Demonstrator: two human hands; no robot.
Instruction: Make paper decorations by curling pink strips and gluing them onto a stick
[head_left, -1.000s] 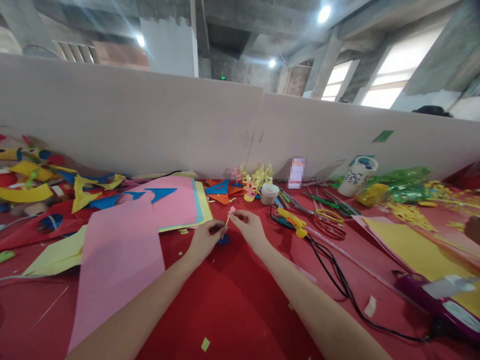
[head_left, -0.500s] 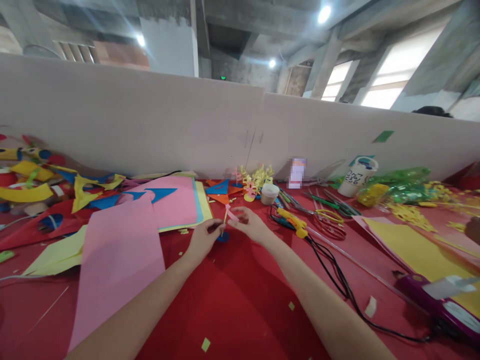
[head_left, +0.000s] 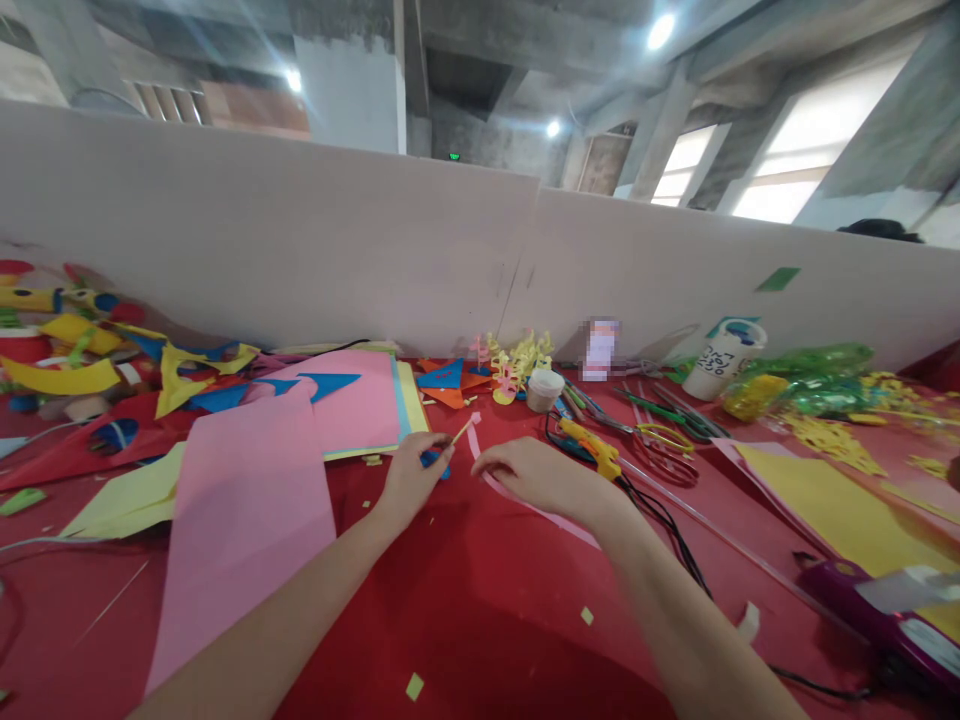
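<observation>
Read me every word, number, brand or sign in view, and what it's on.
No text is clearly legible.
White container: black characters, too blurred to quote reliably.
Green lit sign, background: too small to read.
Phone-like object by the partition: pixelated, unreadable.
Purple tool, right: pale panel, any print too blurred.

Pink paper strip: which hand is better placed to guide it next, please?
Probably the right hand: the pink paper strip lies by its fingers and runs partly behind it. The left hand looks less free, pinching the thin stick.
</observation>
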